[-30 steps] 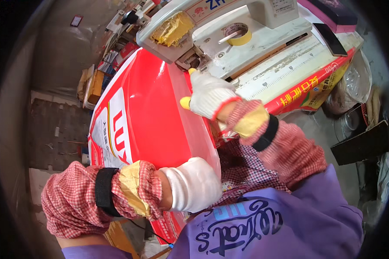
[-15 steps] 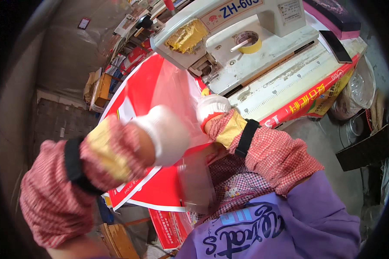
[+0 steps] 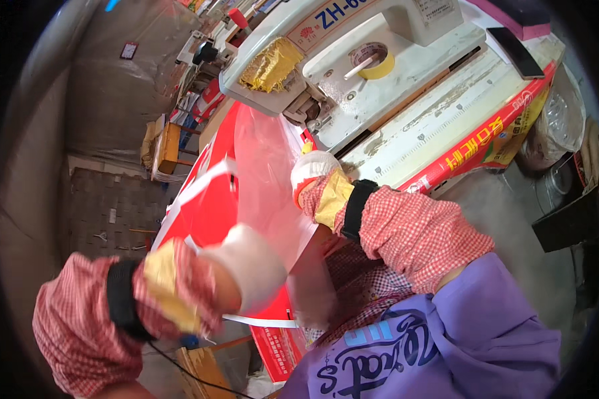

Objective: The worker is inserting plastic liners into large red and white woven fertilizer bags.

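Note:
A red and white sack (image 3: 209,199) with a sheet of clear plastic film (image 3: 266,149) over it hangs from the stitching head of a sewing machine (image 3: 296,110). My right hand (image 3: 315,166), in a white glove with a yellow fingertip, is closed at the sack's upper edge just below the stitching head. Most of its fingers are hidden behind the wrist. My left hand (image 3: 249,269), also white-gloved, is over the lower part of the sack. Motion smears it, and its fingers do not show.
A tape roll (image 3: 378,62) with a white stick in it lies on the machine bed. Past it, a dark phone (image 3: 516,53) rests on the worktable (image 3: 432,106). At the far left stands a wooden stool (image 3: 168,147); a clear plastic bag (image 3: 556,126) hangs at the right.
My left hand has moved down, nearer to me. The sack's left side has shifted and folded, showing a white edge strip. My right hand stays by the stitching head, while the view has shifted slightly.

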A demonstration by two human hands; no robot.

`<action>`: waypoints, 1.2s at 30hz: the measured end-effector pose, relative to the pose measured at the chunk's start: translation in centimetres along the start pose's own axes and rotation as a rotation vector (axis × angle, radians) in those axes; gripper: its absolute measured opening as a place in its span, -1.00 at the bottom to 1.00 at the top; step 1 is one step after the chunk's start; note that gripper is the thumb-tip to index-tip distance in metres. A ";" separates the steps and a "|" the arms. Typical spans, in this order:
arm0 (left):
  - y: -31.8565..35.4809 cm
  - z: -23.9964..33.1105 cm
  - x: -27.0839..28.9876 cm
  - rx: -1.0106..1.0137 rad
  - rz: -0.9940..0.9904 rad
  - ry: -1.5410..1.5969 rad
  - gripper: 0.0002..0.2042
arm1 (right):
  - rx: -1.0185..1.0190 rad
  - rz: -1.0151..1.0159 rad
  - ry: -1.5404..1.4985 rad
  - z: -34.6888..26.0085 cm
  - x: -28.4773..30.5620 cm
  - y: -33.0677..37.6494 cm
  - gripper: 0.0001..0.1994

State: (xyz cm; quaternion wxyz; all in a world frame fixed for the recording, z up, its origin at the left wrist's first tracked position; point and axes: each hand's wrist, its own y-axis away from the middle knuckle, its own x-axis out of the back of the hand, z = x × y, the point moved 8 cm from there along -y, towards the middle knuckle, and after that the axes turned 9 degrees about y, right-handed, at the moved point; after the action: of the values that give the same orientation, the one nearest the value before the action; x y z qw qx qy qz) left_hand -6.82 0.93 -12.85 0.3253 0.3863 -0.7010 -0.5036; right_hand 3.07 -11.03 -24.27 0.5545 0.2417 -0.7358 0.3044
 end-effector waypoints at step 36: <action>0.2 -3.0 3.3 -0.549 0.588 0.271 -0.92 | 0.044 0.152 0.319 1.3 2.8 3.9 -0.74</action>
State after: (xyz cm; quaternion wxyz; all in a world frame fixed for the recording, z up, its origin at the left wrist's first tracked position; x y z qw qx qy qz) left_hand -5.96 -3.26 -11.64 0.6352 0.1317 -0.5720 -0.5020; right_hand -1.25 -9.25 -22.54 0.6342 0.1460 -0.6478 0.3960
